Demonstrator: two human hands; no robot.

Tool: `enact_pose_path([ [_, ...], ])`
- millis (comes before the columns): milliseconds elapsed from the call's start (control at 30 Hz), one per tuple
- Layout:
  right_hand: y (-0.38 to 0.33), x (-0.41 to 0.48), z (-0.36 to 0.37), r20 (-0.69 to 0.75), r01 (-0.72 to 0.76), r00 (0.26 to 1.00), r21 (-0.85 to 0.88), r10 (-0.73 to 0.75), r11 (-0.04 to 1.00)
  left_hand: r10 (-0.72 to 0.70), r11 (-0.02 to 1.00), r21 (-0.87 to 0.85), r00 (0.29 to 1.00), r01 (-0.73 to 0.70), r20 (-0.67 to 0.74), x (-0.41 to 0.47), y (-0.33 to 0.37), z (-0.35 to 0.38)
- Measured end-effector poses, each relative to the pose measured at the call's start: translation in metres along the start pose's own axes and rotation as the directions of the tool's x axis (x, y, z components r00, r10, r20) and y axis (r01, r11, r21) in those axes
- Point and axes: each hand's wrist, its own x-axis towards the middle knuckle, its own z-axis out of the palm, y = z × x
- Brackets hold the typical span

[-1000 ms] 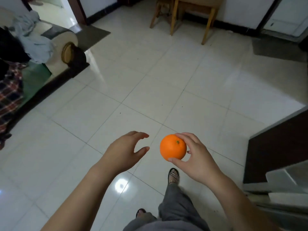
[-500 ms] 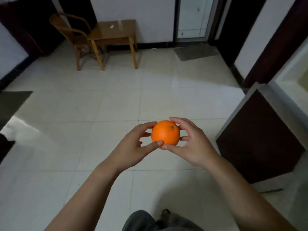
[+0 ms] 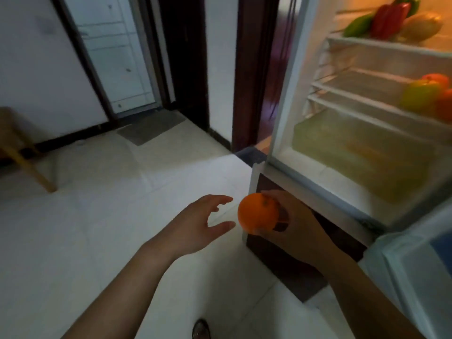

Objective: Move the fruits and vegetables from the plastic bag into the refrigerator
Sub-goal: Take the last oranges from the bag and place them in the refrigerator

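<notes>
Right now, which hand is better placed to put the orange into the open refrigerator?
The right hand: it holds the orange and is on the side of the open refrigerator. The left hand is open, holds nothing, and is farther from it.

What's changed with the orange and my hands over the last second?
Half a second ago both hands held the round orange fruit; the left hand then let go and hovers open beside it. The view swung right to the open white refrigerator. The right hand kept its grip throughout.
</notes>
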Motion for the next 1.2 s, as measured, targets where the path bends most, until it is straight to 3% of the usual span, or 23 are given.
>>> enact_pose_path([
  [200, 0.012, 0.063, -0.045, -0.23, -0.088, 0.971, -0.081, 0.067, 0.993, 0.304, 0.934, 0.152, 0.943, -0.323, 0.138, 0.152, 0.022, -0.037],
  [367, 0.044, 0.082, -0.092, -0.432, -0.204, 0.891, -0.105, 0.141, 0.973, 0.495, 0.85, 0.057, 0.831, -0.524, 0.253, 0.247, 0.062, -0.03],
  [600, 0.087, 0.121, -0.189, -0.672, -0.263, 0.732, -0.128, 0.111, 0.956, 0.744, 0.627, 0.066, 0.621, -0.776, 0.246, 0.353, 0.145, -0.022],
  [900, 0.146, 0.156, -0.256, -0.807, -0.297, 0.591, -0.192, 0.022, 0.935, 0.811, 0.518, 0.086, 0.521, -0.851, 0.265, 0.455, 0.202, 0.037],
  [1033, 0.165, 0.151, -0.272, -0.848, -0.386, 0.524, -0.146, 0.086, 0.911, 0.801, 0.586, -0.073, 0.564, -0.807, 0.2, 0.492, 0.226, 0.061],
  [1200, 0.179, 0.144, -0.279, -0.874, -0.46, 0.47, -0.119, 0.128, 0.88, 0.748, 0.664, -0.277, 0.619, -0.695, 0.238, 0.538, 0.255, 0.089],
])
